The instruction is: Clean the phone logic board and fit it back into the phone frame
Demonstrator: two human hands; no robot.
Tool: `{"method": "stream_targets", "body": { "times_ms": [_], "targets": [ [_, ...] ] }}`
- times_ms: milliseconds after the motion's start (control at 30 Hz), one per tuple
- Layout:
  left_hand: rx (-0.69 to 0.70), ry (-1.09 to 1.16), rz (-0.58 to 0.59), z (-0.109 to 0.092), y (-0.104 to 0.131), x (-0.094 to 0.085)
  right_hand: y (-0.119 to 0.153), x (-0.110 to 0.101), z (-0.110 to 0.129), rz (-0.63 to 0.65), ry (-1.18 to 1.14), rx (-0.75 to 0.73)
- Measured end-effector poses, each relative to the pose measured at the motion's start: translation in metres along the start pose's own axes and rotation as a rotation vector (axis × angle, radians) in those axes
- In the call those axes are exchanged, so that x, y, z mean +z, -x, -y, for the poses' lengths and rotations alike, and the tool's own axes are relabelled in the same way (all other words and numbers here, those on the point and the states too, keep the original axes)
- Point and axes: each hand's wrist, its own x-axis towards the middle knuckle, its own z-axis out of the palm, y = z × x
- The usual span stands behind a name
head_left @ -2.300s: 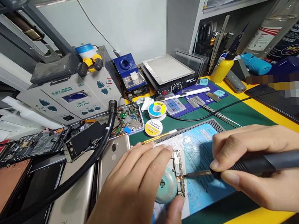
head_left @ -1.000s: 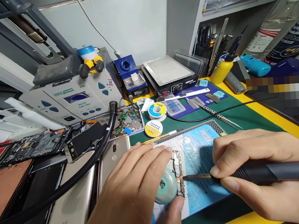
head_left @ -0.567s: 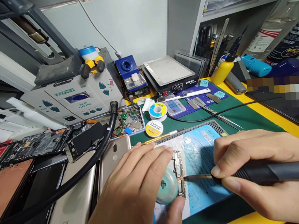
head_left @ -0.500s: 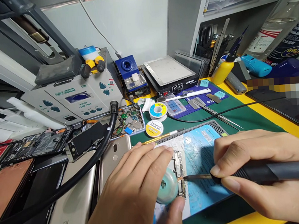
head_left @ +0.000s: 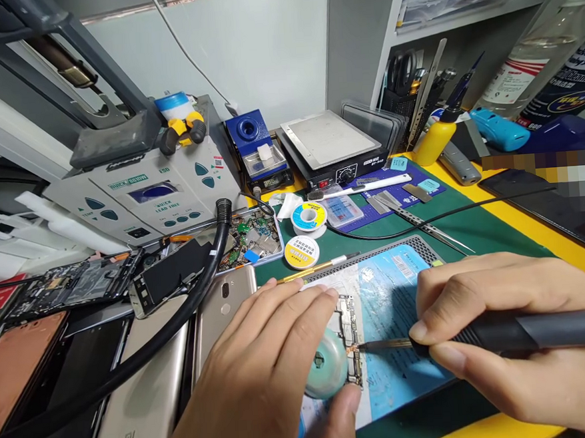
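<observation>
My right hand pinches a black soldering iron, its metal tip touching a small circuit board near a copper-coloured strand. My left hand curves round a pale green round spool, fingertips at the board's upper left and thumb below the spool. Spool and board lie on a blue and white pad. The underside of my left fingers is hidden.
A grey hot-air station and blue iron stand are behind. Tweezers lie behind my right hand. A black hose crosses phones at left. Solder reels sit mid-mat.
My right hand and the iron have shifted very slightly left. My left hand holds its place on the spool.
</observation>
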Motion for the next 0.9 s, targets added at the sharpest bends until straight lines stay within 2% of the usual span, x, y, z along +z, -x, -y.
{"method": "stream_targets", "body": {
  "times_ms": [133, 367, 633, 900],
  "targets": [
    [-0.009, 0.010, -0.013, 0.000, 0.000, 0.000, 0.000, -0.001, 0.000, 0.007, 0.020, 0.011],
    [-0.029, 0.058, 0.034, 0.004, 0.003, -0.002, 0.000, -0.003, 0.001, 0.030, 0.036, 0.030],
    [-0.037, 0.032, 0.006, 0.006, 0.008, 0.002, -0.001, -0.001, 0.003, -0.021, 0.061, 0.048],
    [0.017, 0.083, -0.001, 0.011, 0.007, -0.007, -0.005, -0.004, 0.003, -0.037, -0.002, 0.113]
  ]
}}
